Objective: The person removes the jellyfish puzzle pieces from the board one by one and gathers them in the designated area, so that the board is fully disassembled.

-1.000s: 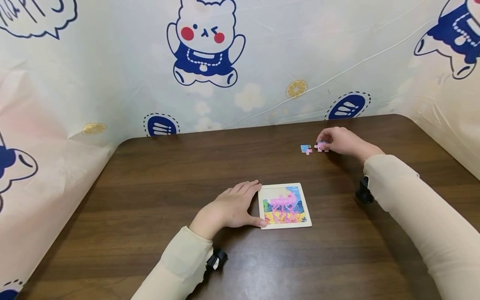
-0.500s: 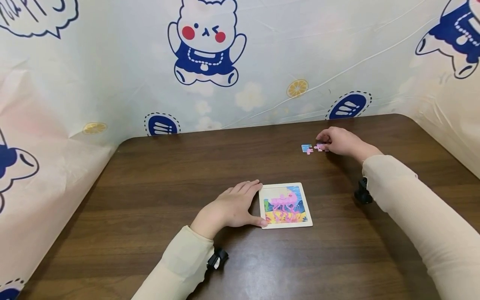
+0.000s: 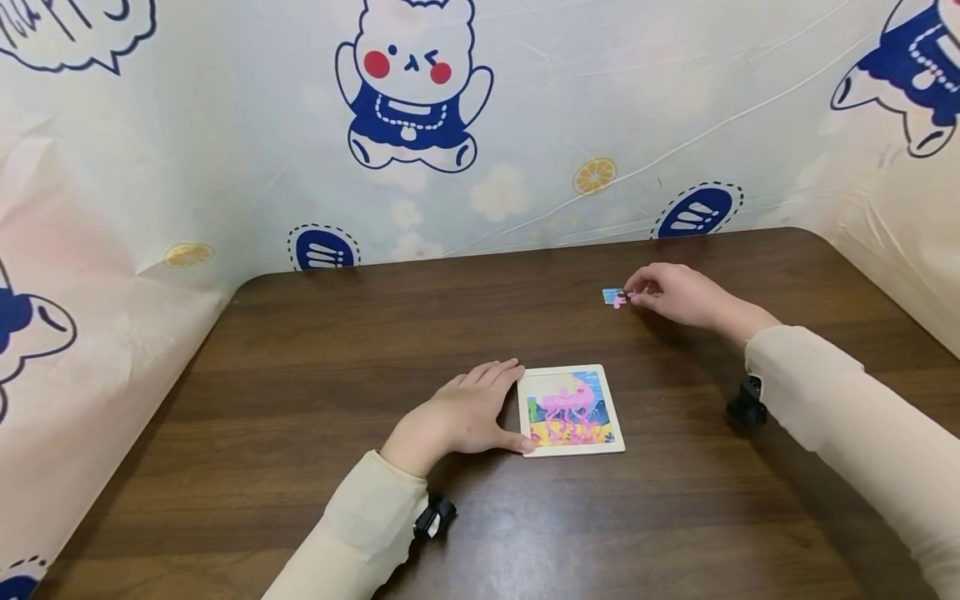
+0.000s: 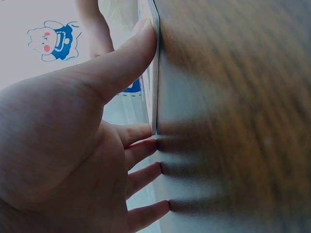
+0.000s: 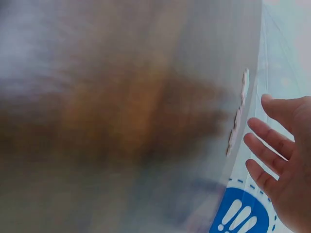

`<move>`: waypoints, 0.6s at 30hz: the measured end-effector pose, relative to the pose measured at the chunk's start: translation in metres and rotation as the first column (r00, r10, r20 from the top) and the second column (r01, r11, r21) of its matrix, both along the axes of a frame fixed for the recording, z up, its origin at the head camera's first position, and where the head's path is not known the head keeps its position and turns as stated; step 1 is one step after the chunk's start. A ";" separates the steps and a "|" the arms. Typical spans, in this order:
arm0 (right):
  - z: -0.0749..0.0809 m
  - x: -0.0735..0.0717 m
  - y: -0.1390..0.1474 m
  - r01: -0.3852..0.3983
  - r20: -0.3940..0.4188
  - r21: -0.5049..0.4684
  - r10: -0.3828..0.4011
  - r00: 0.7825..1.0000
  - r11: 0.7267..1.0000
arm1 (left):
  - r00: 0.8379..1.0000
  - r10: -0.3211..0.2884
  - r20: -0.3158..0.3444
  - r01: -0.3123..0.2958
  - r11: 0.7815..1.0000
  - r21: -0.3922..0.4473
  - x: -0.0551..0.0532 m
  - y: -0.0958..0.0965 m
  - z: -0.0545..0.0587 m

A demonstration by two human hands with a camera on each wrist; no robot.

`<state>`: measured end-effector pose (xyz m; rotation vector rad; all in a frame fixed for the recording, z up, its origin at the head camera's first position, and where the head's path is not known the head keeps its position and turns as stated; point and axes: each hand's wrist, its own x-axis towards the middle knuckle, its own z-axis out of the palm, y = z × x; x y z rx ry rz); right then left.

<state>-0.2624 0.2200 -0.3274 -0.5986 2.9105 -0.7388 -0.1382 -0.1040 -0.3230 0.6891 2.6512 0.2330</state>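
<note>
A square jigsaw puzzle board [image 3: 581, 452] with a pale rim and a pink sea-creature picture lies on the table; bare board shows at its upper left. My left hand [image 3: 461, 412] steadies its left side, the thumb on the lower corner, the straight fingers by the upper corner. Farther back, my right hand [image 3: 678, 293] hovers at a blue-and-pink puzzle piece [image 3: 612, 297]. A second piece is mostly hidden behind its fingers. In the right wrist view the pieces [image 5: 238, 114] lie flat on the table, apart from the spread fingers [image 5: 265, 148].
The brown wooden table [image 3: 322, 367] has rounded far corners. A cartoon-printed sheet [image 3: 525, 108] hangs behind it and along both sides. A black camera band sits on each wrist.
My right hand has come slightly nearer and covers the second puzzle piece, which showed more before. Its fingertips have shifted a little left toward the other piece. The left hand and board stay put.
</note>
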 end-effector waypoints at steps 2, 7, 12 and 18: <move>-0.001 0.004 -0.002 -0.029 -0.003 -0.005 0.029 1.000 1.000 | 1.000 0.000 -0.001 0.000 1.000 0.002 0.000 0.000 -0.001; -0.003 0.018 -0.011 -0.104 -0.009 -0.020 0.104 0.995 0.994 | 1.000 0.000 0.000 0.000 1.000 -0.006 -0.002 -0.001 -0.006; -0.002 0.034 -0.024 -0.188 -0.021 -0.046 0.187 0.982 0.981 | 1.000 0.005 -0.002 -0.005 1.000 -0.008 -0.004 -0.001 -0.011; -0.002 0.053 -0.040 -0.261 -0.002 -0.104 0.262 0.965 0.960 | 1.000 0.006 0.002 -0.006 1.000 -0.013 -0.001 0.001 -0.003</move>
